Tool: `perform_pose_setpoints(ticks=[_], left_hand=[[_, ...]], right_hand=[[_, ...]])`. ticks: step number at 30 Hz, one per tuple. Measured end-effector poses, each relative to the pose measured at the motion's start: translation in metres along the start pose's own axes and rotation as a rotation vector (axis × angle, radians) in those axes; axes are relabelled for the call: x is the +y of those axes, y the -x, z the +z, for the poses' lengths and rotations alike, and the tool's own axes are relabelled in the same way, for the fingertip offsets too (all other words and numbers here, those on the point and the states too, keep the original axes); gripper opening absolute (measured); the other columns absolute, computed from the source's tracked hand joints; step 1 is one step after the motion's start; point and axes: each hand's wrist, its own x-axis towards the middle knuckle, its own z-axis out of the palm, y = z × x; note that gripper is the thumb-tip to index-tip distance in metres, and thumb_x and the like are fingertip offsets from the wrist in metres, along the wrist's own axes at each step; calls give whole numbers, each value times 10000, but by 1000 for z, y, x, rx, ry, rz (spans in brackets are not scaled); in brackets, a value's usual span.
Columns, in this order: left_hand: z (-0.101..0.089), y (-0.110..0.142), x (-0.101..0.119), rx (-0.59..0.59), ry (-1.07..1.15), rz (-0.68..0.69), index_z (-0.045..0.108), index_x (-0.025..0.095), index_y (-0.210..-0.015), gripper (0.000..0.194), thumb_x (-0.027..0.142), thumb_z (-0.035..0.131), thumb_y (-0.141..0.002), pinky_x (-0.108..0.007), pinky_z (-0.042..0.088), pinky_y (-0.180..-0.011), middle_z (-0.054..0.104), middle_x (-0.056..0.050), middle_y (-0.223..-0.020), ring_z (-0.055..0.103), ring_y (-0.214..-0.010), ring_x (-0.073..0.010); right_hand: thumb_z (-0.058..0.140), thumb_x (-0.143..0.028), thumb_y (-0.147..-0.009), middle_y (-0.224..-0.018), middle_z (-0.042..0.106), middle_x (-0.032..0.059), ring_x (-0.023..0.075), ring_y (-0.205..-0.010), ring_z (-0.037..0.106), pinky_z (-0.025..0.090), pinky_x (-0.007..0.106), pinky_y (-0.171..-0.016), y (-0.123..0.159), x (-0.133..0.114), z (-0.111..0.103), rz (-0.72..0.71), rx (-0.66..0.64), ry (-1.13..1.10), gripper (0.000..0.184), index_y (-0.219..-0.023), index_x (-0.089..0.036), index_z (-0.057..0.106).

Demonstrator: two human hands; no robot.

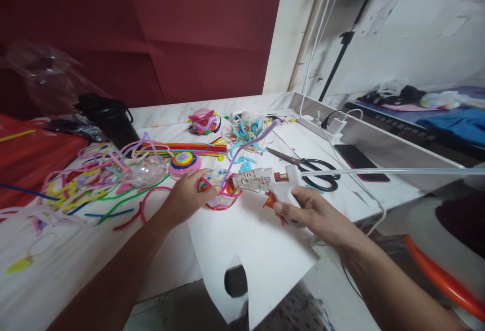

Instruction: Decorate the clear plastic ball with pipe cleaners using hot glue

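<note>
My right hand (303,207) is closed round the grip of a white hot glue gun (282,182) with an orange trigger. A long clear glue stick (379,171) sticks out of its back end. The gun's nozzle end is at a small clear plastic ball (222,200) trimmed with pink and orange pipe cleaners. My left hand (189,194) grips this ball from its left side, fingers partly hidden. From the ball a loose purple pipe cleaner (250,144) rises to the right. White paper (242,240) with a cut-out hole lies beneath.
Black-handled scissors (308,168) and a phone (359,161) lie to the right. Pipe cleaners (76,189) are heaped at left, beside a striped round piece (184,163) and a black bottle (108,119). Finished-looking balls (204,122) stand at the back. A cable (373,197) crosses the right edge.
</note>
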Motion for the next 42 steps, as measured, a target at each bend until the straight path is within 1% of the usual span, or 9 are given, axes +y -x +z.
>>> perform_pose_setpoints(ticks=[5,9,12,16,22,27,33,37,42], left_hand=[[-1,1,0,-4,-9,7,599,172,-1281,697,569,579,-709,-344,476,-917,657,-78,-1225,631,-1029,-276],[-2,2,2,-6,-16,15,604,165,-1277,685,563,576,-720,-350,463,-952,654,-79,-1246,620,-1079,-286],[-2,2,3,2,-12,25,611,149,-1264,680,556,575,-721,-359,443,-991,646,-92,-1270,592,-1149,-302],[-3,2,4,-13,-8,34,604,131,-1271,694,556,560,-725,-382,435,-1004,638,-115,-1286,583,-1164,-313],[-3,3,5,4,-19,46,624,151,-1248,675,566,562,-719,-373,468,-948,658,-103,-1245,604,-1110,-307],[-4,3,4,-14,-33,25,618,156,-1265,686,567,564,-718,-371,493,-887,671,-96,-1201,636,-1005,-289],[-3,3,2,-17,-10,31,599,149,-1286,716,587,567,-721,-386,445,-985,638,-118,-1278,587,-1146,-309],[-3,3,3,-21,-29,18,601,156,-1289,716,589,563,-721,-371,473,-931,662,-103,-1230,633,-1030,-291],[-2,3,2,-7,-36,37,612,179,-1274,679,576,565,-726,-352,487,-891,666,-93,-1220,631,-1023,-280]], right_hand=[[643,-475,-799,-572,531,-7,95,-513,414,292,239,-477,1,1,-1,40,-61,7,373,-602,-165,576],[617,-439,-843,-577,515,-10,90,-521,408,273,232,-464,2,2,-2,31,-68,16,375,-592,-167,563],[619,-405,-845,-569,481,-17,78,-501,377,270,230,-457,3,-4,-2,18,-79,38,373,-565,-161,577],[644,-387,-811,-534,432,-35,66,-464,328,260,228,-436,4,-15,-2,24,-93,64,354,-544,-162,590],[616,-439,-812,-511,432,-39,66,-451,326,236,224,-410,5,-24,-3,30,-79,114,387,-541,-176,533],[603,-439,-820,-520,455,-41,67,-450,334,238,220,-407,6,-24,-5,53,-77,198,344,-611,-167,580],[567,-476,-819,-544,487,-26,87,-476,390,291,225,-434,7,-29,-5,64,-93,234,353,-648,-168,595],[550,-503,-806,-538,465,-23,91,-473,379,295,237,-439,8,-34,-5,54,-63,309,395,-580,-179,562],[541,-498,-796,-502,446,-31,94,-455,364,279,240,-428,8,-40,-3,67,-61,311,377,-574,-194,535]])
